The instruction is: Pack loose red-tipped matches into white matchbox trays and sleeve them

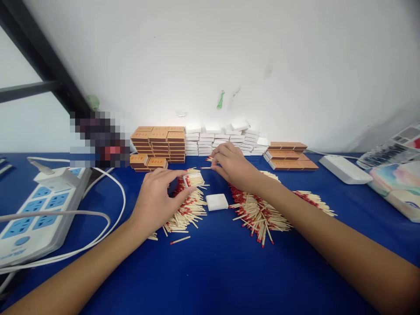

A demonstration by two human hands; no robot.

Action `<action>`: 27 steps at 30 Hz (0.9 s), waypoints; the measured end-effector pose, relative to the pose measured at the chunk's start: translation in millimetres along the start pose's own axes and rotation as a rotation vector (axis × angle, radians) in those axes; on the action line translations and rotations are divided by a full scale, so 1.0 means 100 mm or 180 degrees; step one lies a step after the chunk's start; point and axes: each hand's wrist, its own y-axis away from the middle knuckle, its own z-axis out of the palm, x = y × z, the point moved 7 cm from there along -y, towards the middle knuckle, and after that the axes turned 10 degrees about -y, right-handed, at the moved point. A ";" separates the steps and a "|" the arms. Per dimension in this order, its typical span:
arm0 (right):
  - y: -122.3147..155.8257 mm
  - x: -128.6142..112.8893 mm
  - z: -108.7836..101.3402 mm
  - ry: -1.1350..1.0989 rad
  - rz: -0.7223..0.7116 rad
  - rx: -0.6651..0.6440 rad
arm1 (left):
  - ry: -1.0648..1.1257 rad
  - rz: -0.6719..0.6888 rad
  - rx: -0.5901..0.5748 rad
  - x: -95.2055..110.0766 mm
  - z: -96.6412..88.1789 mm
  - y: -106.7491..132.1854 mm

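Note:
My left hand (160, 192) grips a small white matchbox tray (185, 180) between thumb and fingers. Matches (196, 179) lie inside the tray, which is over the left heap of red-headed matches (185, 214). Farther back, my right hand (231, 164) has its fingertips pinched on a single match (206, 168) that points left. Under the right forearm spreads another heap of matches (259, 214), partly hidden by the arm. A white matchbox tray (217, 202) rests on the blue table between the two heaps. One loose match (180, 240) lies in front of the left heap.
Along the wall stand stacked orange matchboxes (159, 138), white trays (213, 139) and more orange boxes (290, 155). At left are a power strip (49, 205) and looping white cables (108, 223). A white block (345, 169) and a pastel packet (397, 183) lie at right.

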 end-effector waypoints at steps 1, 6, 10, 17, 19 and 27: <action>0.00 -0.07 -0.04 -0.0001 -0.0117 0.0047 | -0.0015 0.0000 0.0001 0.00 0.00 0.00; 0.04 -0.42 -0.09 0.0167 -0.0557 0.0068 | -0.0004 0.0045 0.0066 0.01 -0.01 0.01; 0.07 -0.59 -0.03 0.0228 -0.0727 0.0033 | 0.0069 0.0107 0.0114 0.02 -0.01 0.02; 0.05 -0.30 -0.20 -0.0336 -0.0189 0.0458 | -0.0001 0.0085 0.0129 0.03 -0.02 0.02; 0.06 -0.06 -0.21 -0.0344 0.0223 0.0654 | 0.0012 0.0093 0.0129 0.03 -0.02 0.01; 0.10 0.38 0.10 0.0150 0.0676 0.0080 | 0.0016 0.0064 0.0104 0.01 -0.01 0.00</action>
